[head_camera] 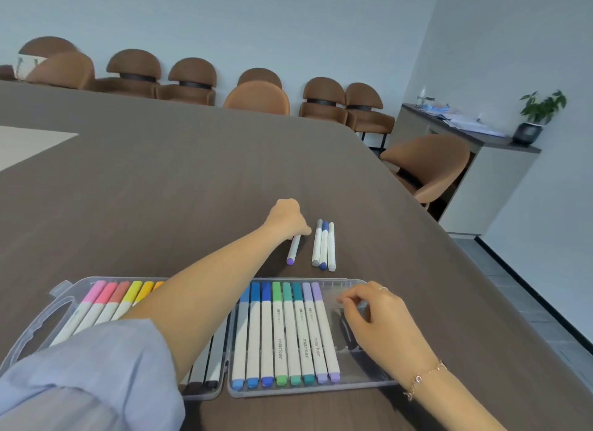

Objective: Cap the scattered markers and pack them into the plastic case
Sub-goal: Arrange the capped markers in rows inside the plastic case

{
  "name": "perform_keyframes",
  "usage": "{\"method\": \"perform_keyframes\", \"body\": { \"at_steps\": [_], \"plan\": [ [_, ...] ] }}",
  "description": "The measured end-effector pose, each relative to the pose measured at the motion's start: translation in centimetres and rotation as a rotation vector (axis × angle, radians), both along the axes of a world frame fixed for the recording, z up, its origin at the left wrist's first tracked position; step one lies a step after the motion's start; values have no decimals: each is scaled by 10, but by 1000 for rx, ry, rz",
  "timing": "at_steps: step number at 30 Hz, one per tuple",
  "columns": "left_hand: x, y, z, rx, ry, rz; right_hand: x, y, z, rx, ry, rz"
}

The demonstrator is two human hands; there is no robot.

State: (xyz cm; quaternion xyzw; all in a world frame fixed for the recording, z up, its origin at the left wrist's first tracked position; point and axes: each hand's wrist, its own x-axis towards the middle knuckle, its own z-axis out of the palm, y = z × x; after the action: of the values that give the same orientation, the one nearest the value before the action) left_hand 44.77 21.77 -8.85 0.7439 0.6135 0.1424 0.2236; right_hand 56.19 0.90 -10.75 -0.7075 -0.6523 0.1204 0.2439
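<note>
Dark wood tabletop (160, 180) carried the open plastic case (372, 384) nearest the person, whose right hand (382, 326) rested curled over its vacant slots, seemingly steadying it. Beyond, the left hand (287, 218) closed its fingers on a purple marker (293, 250), probably to pack it, just beside three loose markers (324, 246).

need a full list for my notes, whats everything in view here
plastic case: one, clear, open flat at near table edge
packed markers: white barrels, pink-to-orange caps in left half, blue, green, purple in right half; some hidden under arm
loose markers: three, side by side beyond case
purple marker: one, left of those three
table: one, dark brown
chairs: several, brown, far side
plant: one, on sideboard
left hand: grips purple marker
right hand: rests in case's empty end
</note>
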Motion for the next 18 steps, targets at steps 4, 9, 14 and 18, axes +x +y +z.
{"method": "perform_keyframes", "body": {
  "at_steps": [4,9,14,18],
  "plan": [
    [-8,-13,21,-116,-110,11,-3,3,9,28,122,-46],
    [-9,-67,52,-339,-615,-207,-15,-1,34,38,416,-10],
    [-14,-106,46,-371,-606,-311,-15,-13,36,32,499,-59],
    [-24,-108,25,-195,-341,-456,-16,-28,27,-74,408,-14]
  ]
}}
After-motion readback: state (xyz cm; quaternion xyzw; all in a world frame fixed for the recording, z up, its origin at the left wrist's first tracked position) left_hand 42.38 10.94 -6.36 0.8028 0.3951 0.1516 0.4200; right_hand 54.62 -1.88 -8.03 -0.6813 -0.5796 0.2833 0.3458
